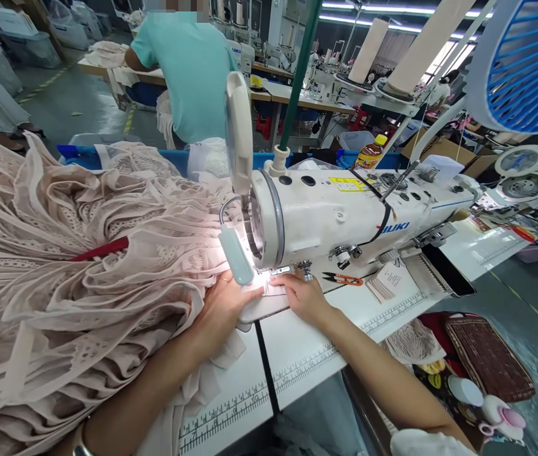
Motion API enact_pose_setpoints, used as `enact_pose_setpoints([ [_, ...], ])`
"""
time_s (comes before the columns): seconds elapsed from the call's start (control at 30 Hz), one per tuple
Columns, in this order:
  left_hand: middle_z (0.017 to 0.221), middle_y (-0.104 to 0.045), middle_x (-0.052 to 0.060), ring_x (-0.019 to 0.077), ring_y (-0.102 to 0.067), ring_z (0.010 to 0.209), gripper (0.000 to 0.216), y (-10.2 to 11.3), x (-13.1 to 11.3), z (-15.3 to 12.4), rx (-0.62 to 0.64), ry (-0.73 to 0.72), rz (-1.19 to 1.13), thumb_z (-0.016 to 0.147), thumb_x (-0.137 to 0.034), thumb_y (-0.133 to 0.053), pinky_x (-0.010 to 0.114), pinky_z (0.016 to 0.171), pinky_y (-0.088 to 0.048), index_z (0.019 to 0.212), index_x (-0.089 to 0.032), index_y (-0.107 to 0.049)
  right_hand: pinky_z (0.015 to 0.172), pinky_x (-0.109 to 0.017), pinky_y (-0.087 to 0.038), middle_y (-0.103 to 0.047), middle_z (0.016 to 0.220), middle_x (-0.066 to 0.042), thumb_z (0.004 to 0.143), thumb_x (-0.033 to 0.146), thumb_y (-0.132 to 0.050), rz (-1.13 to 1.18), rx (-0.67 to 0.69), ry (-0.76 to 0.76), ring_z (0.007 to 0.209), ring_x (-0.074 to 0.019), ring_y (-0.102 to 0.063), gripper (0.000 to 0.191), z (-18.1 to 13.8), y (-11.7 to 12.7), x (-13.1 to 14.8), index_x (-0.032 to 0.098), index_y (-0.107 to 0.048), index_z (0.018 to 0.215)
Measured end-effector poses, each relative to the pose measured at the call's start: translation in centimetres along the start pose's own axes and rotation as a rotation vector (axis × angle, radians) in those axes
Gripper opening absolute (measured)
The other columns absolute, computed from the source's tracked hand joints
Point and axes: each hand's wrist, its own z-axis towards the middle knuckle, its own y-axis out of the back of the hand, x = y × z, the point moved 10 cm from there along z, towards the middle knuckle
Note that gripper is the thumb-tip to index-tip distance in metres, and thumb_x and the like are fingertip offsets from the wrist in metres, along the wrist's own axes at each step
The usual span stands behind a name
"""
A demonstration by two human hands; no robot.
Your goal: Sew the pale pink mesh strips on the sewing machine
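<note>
A white sewing machine [311,215] stands before me, its small lamp [237,256] lighting the needle area. A strip of pale pink fabric [275,289] lies at the needle, brightly lit. My left hand [226,303] rests on the pink fabric left of the needle, thumb stretched toward it; the lamp partly hides its fingers. My right hand [304,296] is at the strip's right end, index finger on the fabric and the other fingers curled under. A large heap of pale pink lace-trimmed garment pieces [83,297] spreads along my left arm. The needle tip is hidden.
Orange-handled thread snips [344,279] and a paper label [385,282] lie right of the machine. A ruler tape [307,368] runs along the table's front edge. A blue fan [530,69] hangs upper right. A bottle [370,152] stands behind the machine; a co-worker [188,76] sits beyond.
</note>
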Motion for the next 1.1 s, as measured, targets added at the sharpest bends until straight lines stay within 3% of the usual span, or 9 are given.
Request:
enact_pose_setpoints([
  [0.13,0.085,-0.066,0.001,0.0161,-0.059,0.08,0.032,-1.4,-2.4,-1.3,0.062,-0.345,0.198,0.099,-0.016,-0.038,0.027,0.067,-0.043,0.094,-0.022,-0.069,0.08,-0.025,-0.05,-0.075,0.098,0.001,0.09,0.005,-0.039,0.042,-0.01,0.057,0.093,-0.0143,-0.066,0.039,-0.2,0.4,0.9,0.025,-0.072,0.095],
  [0.3,0.079,-0.063,0.002,0.0153,-0.055,0.072,0.028,-1.5,-3.7,-2.3,-0.082,-0.507,0.422,0.096,-0.007,-0.042,0.028,0.062,-0.038,0.086,-0.017,-0.066,0.068,-0.022,-0.045,-0.074,0.09,0.002,0.088,0.004,-0.04,0.067,-0.077,0.169,0.083,-0.0114,-0.065,0.036,-0.3,1.0,2.1,0.023,-0.071,0.09],
  [0.47,0.075,-0.06,0.001,0.0149,-0.053,0.068,0.026,-1.3,-4.3,-2.7,-0.127,-0.529,0.405,0.097,-0.008,-0.043,0.027,0.062,-0.04,0.085,-0.016,-0.065,0.064,-0.022,-0.044,-0.074,0.088,0.003,0.086,0.002,-0.041,0.09,-0.145,0.2,0.08,-0.0108,-0.065,0.036,-0.4,1.6,2.3,0.023,-0.07,0.089],
  [0.73,0.087,-0.068,0.003,0.0174,-0.059,0.076,0.025,-1.5,-3.4,-2.6,-0.058,-0.495,0.287,0.094,-0.006,-0.044,0.029,0.066,-0.045,0.092,-0.017,-0.066,0.073,-0.024,-0.047,-0.071,0.089,0.0,0.085,0.005,-0.045,0.061,-0.017,0.305,0.086,-0.0136,-0.062,0.035,-0.5,1.4,3.8,0.024,-0.074,0.093],
  [0.9,0.105,-0.069,0.011,0.0252,-0.062,0.097,0.028,-1.5,-2.4,-2.2,-0.038,-0.405,0.297,0.089,-0.006,-0.041,0.035,0.078,-0.049,0.098,-0.016,-0.065,0.067,-0.023,-0.045,-0.07,0.094,-0.002,0.092,0.008,-0.049,-0.045,0.088,0.311,0.09,-0.0145,-0.06,0.031,-0.7,0.5,3.7,0.025,-0.075,0.094],
  [1.1,0.119,-0.067,0.013,0.0269,-0.06,0.115,0.035,-2.1,-2.1,-2.2,-0.01,-0.429,0.288,0.088,-0.004,-0.04,0.04,0.096,-0.048,0.112,-0.017,-0.062,0.082,-0.027,-0.05,-0.07,0.114,-0.001,0.089,0.002,-0.051,-0.112,0.132,0.281,0.106,-0.0166,-0.061,0.039,-1.1,-0.9,2.5,0.029,-0.074,0.105],
])
